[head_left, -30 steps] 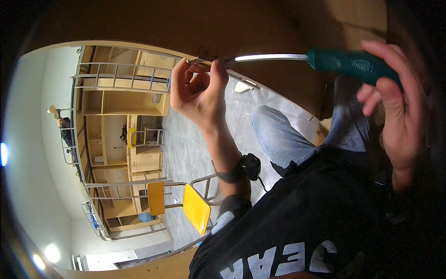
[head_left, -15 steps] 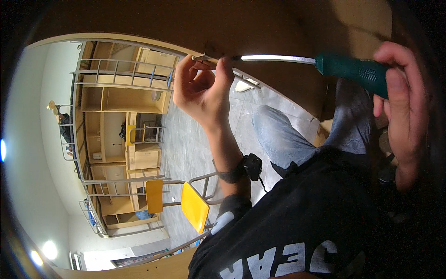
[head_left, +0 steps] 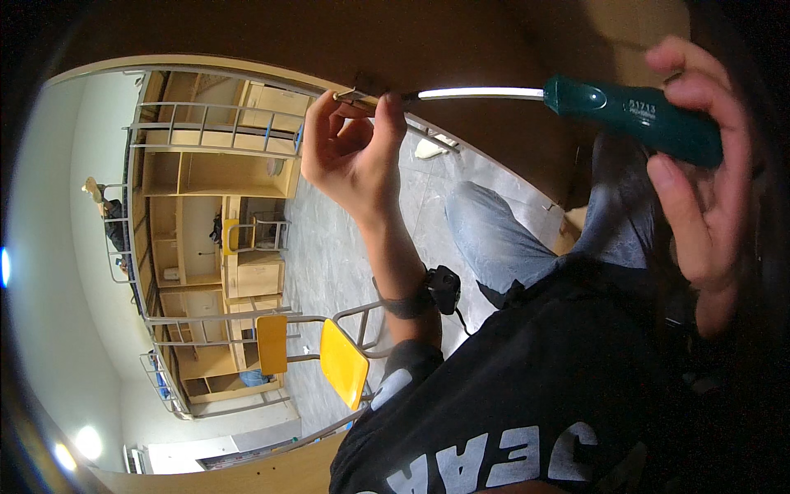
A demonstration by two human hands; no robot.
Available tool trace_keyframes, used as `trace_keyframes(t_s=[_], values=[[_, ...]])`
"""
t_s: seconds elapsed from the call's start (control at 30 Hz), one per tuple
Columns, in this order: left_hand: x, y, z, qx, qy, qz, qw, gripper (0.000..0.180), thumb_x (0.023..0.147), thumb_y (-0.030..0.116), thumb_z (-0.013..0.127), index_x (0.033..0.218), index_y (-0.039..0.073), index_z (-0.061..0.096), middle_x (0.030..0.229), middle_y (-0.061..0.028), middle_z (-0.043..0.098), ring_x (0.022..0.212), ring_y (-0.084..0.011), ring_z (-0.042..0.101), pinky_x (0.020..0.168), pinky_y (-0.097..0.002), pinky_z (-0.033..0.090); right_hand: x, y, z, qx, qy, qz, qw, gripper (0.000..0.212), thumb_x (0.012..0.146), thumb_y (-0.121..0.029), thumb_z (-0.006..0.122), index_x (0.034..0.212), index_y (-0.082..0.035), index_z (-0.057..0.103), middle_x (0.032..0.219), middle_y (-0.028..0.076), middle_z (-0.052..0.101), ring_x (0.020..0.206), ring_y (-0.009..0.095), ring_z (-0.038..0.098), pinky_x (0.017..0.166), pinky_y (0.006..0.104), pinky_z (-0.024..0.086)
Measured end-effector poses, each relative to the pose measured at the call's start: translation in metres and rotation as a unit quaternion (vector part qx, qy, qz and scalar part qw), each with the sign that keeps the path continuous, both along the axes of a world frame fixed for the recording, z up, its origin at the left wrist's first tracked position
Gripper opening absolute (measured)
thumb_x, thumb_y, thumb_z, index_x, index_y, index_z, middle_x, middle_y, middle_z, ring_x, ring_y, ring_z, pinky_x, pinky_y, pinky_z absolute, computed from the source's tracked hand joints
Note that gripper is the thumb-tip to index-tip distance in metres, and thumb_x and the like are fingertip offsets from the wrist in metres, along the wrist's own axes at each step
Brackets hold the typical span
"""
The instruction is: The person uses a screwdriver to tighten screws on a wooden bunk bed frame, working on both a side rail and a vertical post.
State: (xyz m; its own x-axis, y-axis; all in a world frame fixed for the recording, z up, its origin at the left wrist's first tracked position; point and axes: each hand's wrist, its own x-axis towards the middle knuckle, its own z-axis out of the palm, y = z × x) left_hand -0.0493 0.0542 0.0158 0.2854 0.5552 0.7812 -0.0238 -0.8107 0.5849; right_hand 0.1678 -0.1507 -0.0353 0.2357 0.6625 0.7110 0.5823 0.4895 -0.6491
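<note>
My left hand is raised to the edge of a brown wooden panel. Its thumb and forefinger pinch around a small metal fitting, whose exact kind is partly hidden by the fingers. A screwdriver with a dark green handle and a bright shaft lies level across the view. The dark tip meets the work beside my left thumb, where the contact point is hidden. At the handle's rear end, my right hand holds it loosely, fingers over the back and thumb below.
My bent legs in jeans are below the panel. Beyond my left arm stands a yellow chair on the grey tiled floor. Bunk beds with metal rails and wooden desks line the far side. A strapped device sits on my left wrist.
The screwdriver handle has turned about its axis, and its rear end sits slightly lower and farther right. My right-hand fingers have shifted and loosened. My left hand keeps its pinch.
</note>
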Motion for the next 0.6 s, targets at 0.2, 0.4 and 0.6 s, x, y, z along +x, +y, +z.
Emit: trace_keyframes(t_s=[0.2, 0.4, 0.6], values=[[-0.003, 0.003, -0.001, -0.003, -0.002, 0.001, 1.0, 0.034, 0.075, -0.004, 0.072, 0.104, -0.005, 0.055, 0.078, -0.0076, 0.063, 0.064, -0.0067, 0.057, 0.057, -0.0156, 0.044, 0.001, -0.005, 0.006, -0.012, -0.134, -0.059, 0.989, 0.046, 0.091, -0.031, 0.054, 0.127, -0.005, 0.043, 0.111, 0.016, 0.051, 0.083, 0.013, 0.051, 0.072, 0.0259, 0.047], [-0.001, 0.0, 0.001, -0.017, -0.006, -0.007, 1.0, 0.034, 0.075, -0.004, 0.072, 0.104, -0.006, 0.055, 0.078, -0.0078, 0.063, 0.064, -0.0072, 0.058, 0.057, -0.0158, 0.044, 0.003, -0.003, 0.0, -0.021, -0.002, 0.024, 0.999, 0.049, 0.092, -0.025, 0.05, 0.134, -0.006, 0.033, 0.123, 0.019, 0.046, 0.089, 0.015, 0.051, 0.076, 0.0259, 0.047], [-0.006, -0.002, 0.0, -0.007, 0.014, 0.015, 1.0, 0.026, 0.079, -0.005, 0.067, 0.103, -0.004, 0.058, 0.081, -0.0074, 0.064, 0.07, -0.01, 0.058, 0.064, -0.0206, 0.047, 0.015, -0.003, -0.006, 0.027, -0.258, -0.116, 0.959, 0.053, 0.091, -0.031, 0.05, 0.134, -0.006, 0.034, 0.126, 0.021, 0.046, 0.1, 0.021, 0.052, 0.08, 0.029, 0.047]])
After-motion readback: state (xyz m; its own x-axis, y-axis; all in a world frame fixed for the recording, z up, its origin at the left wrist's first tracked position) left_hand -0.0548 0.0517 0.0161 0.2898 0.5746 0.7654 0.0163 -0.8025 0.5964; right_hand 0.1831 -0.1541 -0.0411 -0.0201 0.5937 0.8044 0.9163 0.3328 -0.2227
